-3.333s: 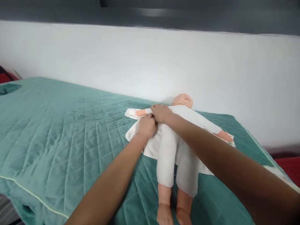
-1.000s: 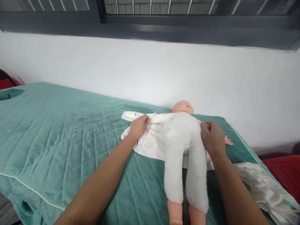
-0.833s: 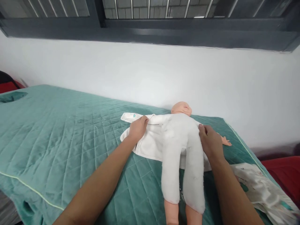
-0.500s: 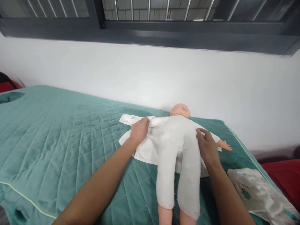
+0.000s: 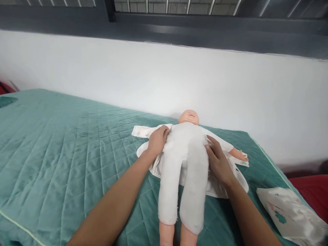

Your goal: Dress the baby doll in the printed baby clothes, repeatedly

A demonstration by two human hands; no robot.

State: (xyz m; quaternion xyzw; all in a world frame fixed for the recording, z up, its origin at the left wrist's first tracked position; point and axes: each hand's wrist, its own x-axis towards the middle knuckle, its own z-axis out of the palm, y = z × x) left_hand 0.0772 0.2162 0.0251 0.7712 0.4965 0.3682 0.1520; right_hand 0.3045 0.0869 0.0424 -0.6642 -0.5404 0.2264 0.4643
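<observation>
doll (image 5: 184, 153) lies between both hands' fingers (image 5: 160, 135), touching.

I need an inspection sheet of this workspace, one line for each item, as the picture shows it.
Surface: teal quilted cover, spread flat.
Things in hand: baby doll face up on an open white garment.
Clutter: folded printed cloth at right.
Hands: left hand on the doll's side, grip unclear; right hand flat on the other side.
Cables: nothing seen.
Surroundings: white wall, barred window, red item.
</observation>
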